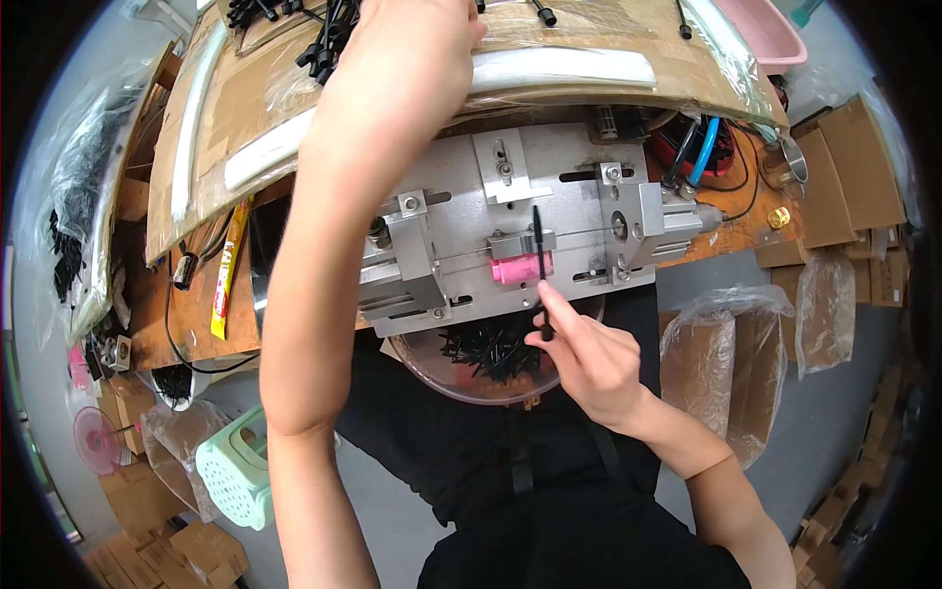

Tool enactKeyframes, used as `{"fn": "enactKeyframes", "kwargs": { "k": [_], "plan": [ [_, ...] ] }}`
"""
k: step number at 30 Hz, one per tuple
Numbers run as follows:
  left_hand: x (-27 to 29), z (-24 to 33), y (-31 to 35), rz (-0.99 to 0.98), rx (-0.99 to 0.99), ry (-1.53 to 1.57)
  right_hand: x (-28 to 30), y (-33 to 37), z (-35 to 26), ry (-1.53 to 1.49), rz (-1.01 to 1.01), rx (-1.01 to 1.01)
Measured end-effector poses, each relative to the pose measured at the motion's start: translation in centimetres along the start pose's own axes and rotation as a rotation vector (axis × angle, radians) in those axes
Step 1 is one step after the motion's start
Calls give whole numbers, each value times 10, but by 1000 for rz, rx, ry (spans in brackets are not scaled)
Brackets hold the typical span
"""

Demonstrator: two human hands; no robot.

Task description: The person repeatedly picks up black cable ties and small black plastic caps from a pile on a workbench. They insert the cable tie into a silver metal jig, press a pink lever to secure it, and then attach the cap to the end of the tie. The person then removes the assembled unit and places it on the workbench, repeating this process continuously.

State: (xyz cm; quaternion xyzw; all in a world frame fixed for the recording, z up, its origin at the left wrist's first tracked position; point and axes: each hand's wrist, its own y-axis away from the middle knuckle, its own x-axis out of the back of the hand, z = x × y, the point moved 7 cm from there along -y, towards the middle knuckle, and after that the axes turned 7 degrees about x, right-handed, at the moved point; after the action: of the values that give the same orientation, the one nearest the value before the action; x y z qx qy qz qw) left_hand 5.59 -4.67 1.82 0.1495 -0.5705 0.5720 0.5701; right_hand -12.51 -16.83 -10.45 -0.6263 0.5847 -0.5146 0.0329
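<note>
Cardboard boxes [854,177] fill the right side of the head view, and a wooden table [147,314] crosses its middle, seen on both sides of a silver metal fixture [579,187]. At the top of the frame, a cardboard sheet [579,27] with white strips [564,69] carries a heap of black parts [319,54], left of centre. A pink basin [770,39] sits at the upper right, a yellow packet [231,270] lies at centre left, and a pale green stool [235,476] stands at the lower left.

The left hand [422,34] reaches to the top edge, beside the heap; its fingers are mostly cut off or hidden, so I cannot tell how far open it is or whether it holds anything. Right of centre, the right hand [599,363] pinches a thin black stick [539,236] between thumb and forefinger, the other fingers curled in. The stick points up the frame, crossing in front of a pink block [515,270] on the fixture. Just below, a clear bowl [442,385] holds many black sticks [486,348].
</note>
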Motion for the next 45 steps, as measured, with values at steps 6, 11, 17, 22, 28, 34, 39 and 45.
{"fn": "enactKeyframes", "kwargs": {
  "k": [6,11,17,22,28,34,39,45],
  "plan": [
    [4,-8,18,-129,105,54,-15,-3,11,-51,-50,-22],
    [17,41,119,193,37,27,9,-20,10,20,-131,41],
    [-47,71,195,-161,122,-98,74,-67,10,61,81,-23],
    [-61,72,190,-177,103,-108,90,-68,20,22,205,-95],
    [-58,71,188,-243,96,-91,94,-66,28,26,232,-136],
    [-1,50,87,50,-72,-63,93,-138,44,360,116,70],
    [6,7,-20,129,-1,-80,61,-218,97,503,-238,107],
    [3,10,-13,17,-39,111,118,-202,55,457,-136,-390]
  ]
}}
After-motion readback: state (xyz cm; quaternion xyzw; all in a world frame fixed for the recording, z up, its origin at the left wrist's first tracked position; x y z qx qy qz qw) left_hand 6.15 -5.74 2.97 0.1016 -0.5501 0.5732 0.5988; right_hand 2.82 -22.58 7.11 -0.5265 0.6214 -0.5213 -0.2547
